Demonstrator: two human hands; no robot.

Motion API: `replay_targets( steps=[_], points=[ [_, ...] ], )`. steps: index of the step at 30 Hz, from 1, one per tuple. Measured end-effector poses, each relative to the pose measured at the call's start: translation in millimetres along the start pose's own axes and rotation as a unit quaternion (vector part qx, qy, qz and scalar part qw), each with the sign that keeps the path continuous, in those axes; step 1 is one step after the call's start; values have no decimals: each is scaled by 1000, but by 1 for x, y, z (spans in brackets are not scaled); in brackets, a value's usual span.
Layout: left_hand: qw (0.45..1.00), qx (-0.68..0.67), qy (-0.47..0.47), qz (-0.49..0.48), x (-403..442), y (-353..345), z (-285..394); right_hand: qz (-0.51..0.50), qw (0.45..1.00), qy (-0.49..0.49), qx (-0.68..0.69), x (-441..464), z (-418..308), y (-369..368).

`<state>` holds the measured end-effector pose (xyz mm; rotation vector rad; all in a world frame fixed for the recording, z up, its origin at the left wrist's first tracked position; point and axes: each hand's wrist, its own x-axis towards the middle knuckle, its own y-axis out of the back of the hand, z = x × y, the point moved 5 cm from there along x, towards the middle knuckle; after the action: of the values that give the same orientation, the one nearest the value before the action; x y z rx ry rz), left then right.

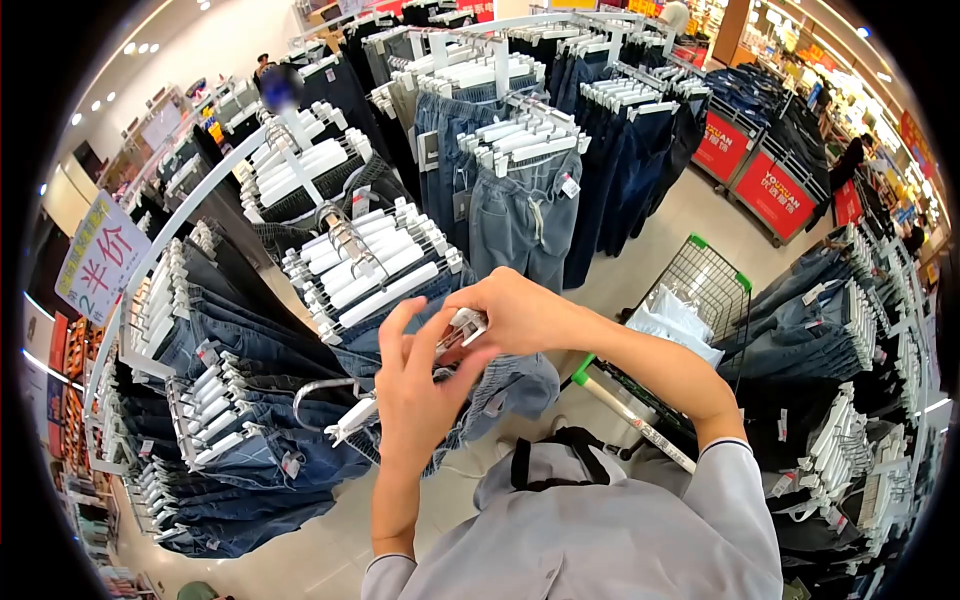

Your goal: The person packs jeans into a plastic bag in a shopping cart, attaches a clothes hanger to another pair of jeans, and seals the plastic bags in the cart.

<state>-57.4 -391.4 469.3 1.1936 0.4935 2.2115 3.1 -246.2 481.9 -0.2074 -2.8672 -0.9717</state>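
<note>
My left hand (pixel 415 385) is curled, thumb and fingers closing around the end of a white trouser hanger. My right hand (pixel 508 308) meets it from the other side, its fingers bent over the same hanger clip (pixel 467 326). A pair of blue denim trousers (pixel 515 395) hangs below my hands, partly hidden by them. To the left of my left wrist, the hanger's other white clip (pixel 355 420) and its metal hook (pixel 318 388) stick out. How firmly the near clip sits on the waistband is hidden by my fingers.
A round rack (pixel 190 210) carries several rows of jeans on white hangers (pixel 375 265) ahead and left. A shopping cart (pixel 715 285) with plastic-wrapped items (pixel 672 318) stands at right. More hanging trousers (pixel 825 320) line the right side. Red bins (pixel 785 190) stand farther back.
</note>
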Motion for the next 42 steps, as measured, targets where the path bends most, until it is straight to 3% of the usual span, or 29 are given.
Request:
replay_targets(
  steps=[2, 3, 4, 5, 6, 7, 8, 10, 12, 14, 16, 18, 24, 26, 30, 32, 34, 37, 39, 42],
  points=[
    [989, 91, -90, 78, -13, 16, 11, 4, 1000, 7, 4, -1, 0, 8],
    [987, 146, -56, 39, -26, 28, 9, 19, 999, 34, 7, -3, 5, 17],
    [973, 182, -116, 84, -44, 42, 1, 35, 997, 61, 9, -7, 10, 27],
    [968, 152, -133, 149, -64, 56, -14, 54, 998, 36, 25, -11, 20, 38],
    [940, 56, -184, 282, -73, 63, -26, 81, 995, 28, 42, -18, 28, 51],
    [928, 101, -185, 307, -79, 75, -38, 100, 995, 7, 29, -24, 34, 66],
    [931, 154, -122, 307, -72, 81, -50, 116, 993, -15, 18, -31, 39, 80],
    [972, 107, -3, 208, -32, 67, -69, 151, 986, -21, 60, -37, 52, 104],
    [994, -28, 45, 99, -3, 29, -102, 155, 987, -17, 34, -36, 58, 125],
    [970, -223, 97, -7, 10, -13, -123, 155, 987, -24, 22, -32, 66, 141],
    [941, -322, 96, -35, 26, -26, -116, 144, 989, -15, 35, -32, 83, 160],
    [960, -267, 72, -39, 40, -40, -105, 137, 989, -42, 24, -33, 106, 177],
    [932, -318, 121, -124, 82, -111, -70, 111, 989, -81, 52, -50, 217, 228],
    [936, -317, 104, -112, 95, -140, -73, 82, 985, -97, 116, -56, 253, 238],
    [927, -332, 140, -103, 110, -196, -91, 7, 984, -39, 174, -60, 314, 273],
    [927, -316, 162, -123, 115, -214, -100, 137, 883, -94, 438, -53, 339, 299],
    [920, -314, 199, -126, 114, -230, -113, 262, 918, -99, 280, -24, 357, 324],
    [914, -316, 227, -119, 108, -250, -124, 223, 974, -30, 9, 35, 398, 330],
    [905, -313, 259, -124, 103, -260, -128, 233, 954, 31, -188, 70, 416, 325],
    [903, -306, 269, -136, 105, -266, -127, 164, 952, -45, -253, 106, 455, 310]
  ],
)
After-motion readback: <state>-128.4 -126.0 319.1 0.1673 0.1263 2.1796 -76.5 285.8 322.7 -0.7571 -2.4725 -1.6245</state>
